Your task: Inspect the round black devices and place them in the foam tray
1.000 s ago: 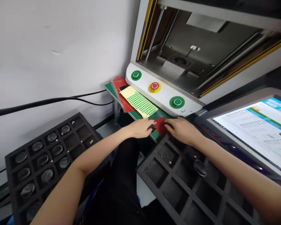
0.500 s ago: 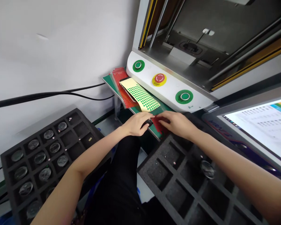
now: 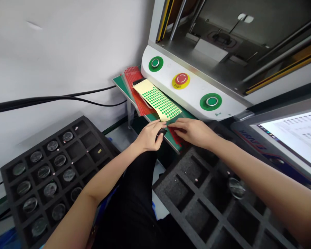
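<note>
My left hand (image 3: 150,135) is curled around a small dark round part (image 3: 161,132) at the front edge of the green shelf (image 3: 168,138). My right hand (image 3: 194,131) lies palm down next to it, its fingertips pressing on a red sticker sheet (image 3: 176,134) that is mostly hidden under the hand. The two hands nearly touch. Just behind them lies a yellow sheet of green dot stickers (image 3: 158,101) over more red sheets (image 3: 137,98).
A black foam tray (image 3: 26,173) at the left holds several round metal parts. A second foam tray (image 3: 207,204) lies under my right forearm with one round part (image 3: 236,187). A machine panel (image 3: 191,88) with two green buttons and a red stop button stands behind; a lit screen (image 3: 298,138) is at the right.
The view has tilted down and left. My hands have drawn closer together on the shelf edge, and my right hand now covers most of the red sheet.
</note>
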Available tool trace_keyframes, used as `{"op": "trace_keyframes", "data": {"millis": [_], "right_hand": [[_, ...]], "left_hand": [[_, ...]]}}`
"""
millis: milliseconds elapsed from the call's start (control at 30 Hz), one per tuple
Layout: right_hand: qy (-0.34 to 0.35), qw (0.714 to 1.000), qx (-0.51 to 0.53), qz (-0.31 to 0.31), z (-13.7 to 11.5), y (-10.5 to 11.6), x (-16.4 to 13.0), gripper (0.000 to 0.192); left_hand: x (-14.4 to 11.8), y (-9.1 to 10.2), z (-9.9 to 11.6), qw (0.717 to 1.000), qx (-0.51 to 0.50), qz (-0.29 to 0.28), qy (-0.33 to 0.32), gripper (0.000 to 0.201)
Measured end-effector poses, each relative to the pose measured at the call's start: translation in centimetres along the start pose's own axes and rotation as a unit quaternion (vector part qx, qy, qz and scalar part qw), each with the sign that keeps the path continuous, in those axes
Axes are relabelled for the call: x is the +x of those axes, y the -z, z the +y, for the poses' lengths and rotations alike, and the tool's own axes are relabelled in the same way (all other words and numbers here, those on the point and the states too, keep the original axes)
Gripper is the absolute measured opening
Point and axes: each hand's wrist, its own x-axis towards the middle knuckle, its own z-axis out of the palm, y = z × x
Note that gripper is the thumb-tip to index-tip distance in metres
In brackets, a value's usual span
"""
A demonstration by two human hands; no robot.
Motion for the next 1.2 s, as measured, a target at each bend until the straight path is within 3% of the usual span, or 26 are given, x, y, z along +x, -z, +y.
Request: {"op": "trace_keyframes", "data": {"millis": [633, 1200], "right_hand": [[-0.078, 0.997, 0.007, -0.003, -0.1, -0.2, 1.6, 0.012], [-0.060, 0.993, -0.080, -0.059, -0.4, 0.5, 2.6, 0.012]], "left_hand": [[1.1, 0.9, 0.9, 0.997, -0.027, -0.028, 0.064, 0.029], [1.3, 1.1, 1.3, 0.995, -0.036, -0.034, 0.085, 0.027]]}}
